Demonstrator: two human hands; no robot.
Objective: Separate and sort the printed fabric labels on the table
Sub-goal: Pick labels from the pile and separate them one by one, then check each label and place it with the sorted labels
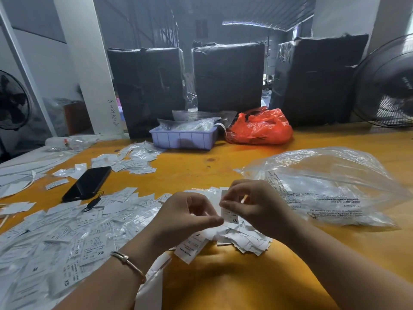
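My right hand (257,202) pinches a small white printed label (230,217) marked XS, held upright above the table. My left hand (185,218) hovers just left of it, thumb tip touching the label's lower edge, fingers curled. Below both hands lies a small heap of white labels (243,240). A wide spread of loose labels (67,238) covers the near left of the yellow table (223,164). Another scatter of labels (131,159) lies farther back on the left.
A black phone (87,183) lies among the left labels. A crumpled clear plastic bag (330,186) sits on the right. A lilac tray (183,138) of bagged items, a red bag (261,127), black-wrapped bundles (228,74) and a fan (388,83) line the back.
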